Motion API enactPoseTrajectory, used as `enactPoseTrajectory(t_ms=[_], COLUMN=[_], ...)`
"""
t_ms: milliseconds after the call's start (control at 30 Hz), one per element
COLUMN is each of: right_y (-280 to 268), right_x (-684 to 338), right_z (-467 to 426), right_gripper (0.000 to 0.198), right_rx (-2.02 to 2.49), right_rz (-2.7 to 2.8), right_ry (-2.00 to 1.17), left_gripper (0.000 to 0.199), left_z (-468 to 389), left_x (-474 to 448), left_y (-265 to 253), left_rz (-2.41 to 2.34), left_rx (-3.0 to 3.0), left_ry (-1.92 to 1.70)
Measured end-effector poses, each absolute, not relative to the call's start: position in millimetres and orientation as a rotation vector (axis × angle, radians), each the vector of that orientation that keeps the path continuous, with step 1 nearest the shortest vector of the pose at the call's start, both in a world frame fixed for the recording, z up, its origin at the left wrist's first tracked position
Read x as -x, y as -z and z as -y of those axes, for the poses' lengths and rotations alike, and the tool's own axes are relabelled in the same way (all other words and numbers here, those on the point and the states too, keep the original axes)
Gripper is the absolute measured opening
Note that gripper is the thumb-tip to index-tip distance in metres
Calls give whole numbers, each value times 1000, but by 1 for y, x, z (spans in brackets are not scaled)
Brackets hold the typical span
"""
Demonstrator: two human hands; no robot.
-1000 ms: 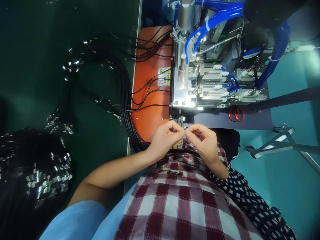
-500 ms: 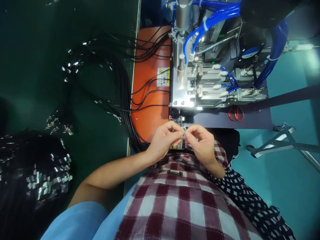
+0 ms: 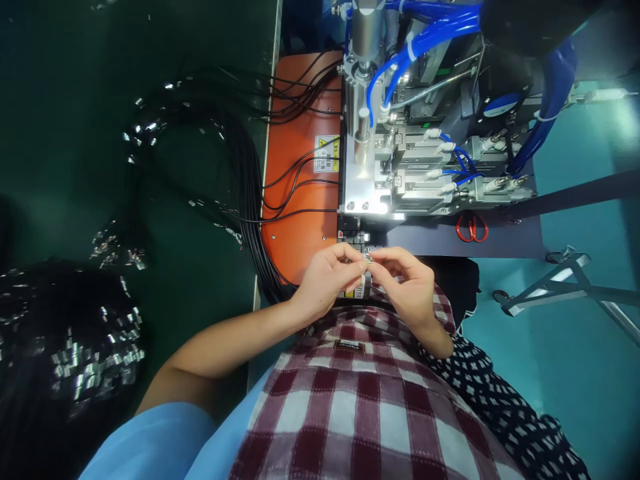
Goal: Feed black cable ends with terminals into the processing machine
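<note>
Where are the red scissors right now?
In the head view, right of centre, the red scissors lie on the grey table beside the machine, up and right of the right hand.

Table [image 3: 190,273]: dark green top, pale edge strip [image 3: 279,33] along its right side; top largely in deep shadow. Floor [image 3: 590,360]: teal, smooth in appearance, visible well to the right of the table, noticeably better lit. Metal stand [image 3: 565,291]: silver legs with dark casters [image 3: 501,300], standing on the floor, well right of the table
</note>
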State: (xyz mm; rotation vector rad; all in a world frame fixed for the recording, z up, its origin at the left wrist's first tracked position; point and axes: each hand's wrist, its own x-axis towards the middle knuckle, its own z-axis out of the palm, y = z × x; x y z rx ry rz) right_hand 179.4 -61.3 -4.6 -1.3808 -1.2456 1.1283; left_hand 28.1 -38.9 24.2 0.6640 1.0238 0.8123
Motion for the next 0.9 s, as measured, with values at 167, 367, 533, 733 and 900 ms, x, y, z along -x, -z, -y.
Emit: enactPoseTrajectory(t_ms=[167, 367, 533, 733, 900], right_y=[-1, 1, 3, 6, 8], right_x=[-179, -174, -168, -168, -169], right_z=[61, 64, 64, 66, 65], right_gripper=[10, 15, 20, 21, 21], right_rx=[1353, 1369, 1282, 1155, 1128], right_rz=[1430, 1318, 909, 746, 764], right_ry=[-880, -998, -1464, -1627, -1602], left_gripper=[23, 27, 26, 24, 27], left_z=[40, 43, 44, 42, 39], left_x=[-27, -31, -32, -29, -29], left_y=[-22, -22, -19, -16, -16], left_rz=[-1019, -1062, -1102, -1073, -1003], left_rx=[-682, -763, -855, -846, -760], left_ry=[-781, -847, -929, -839, -807])
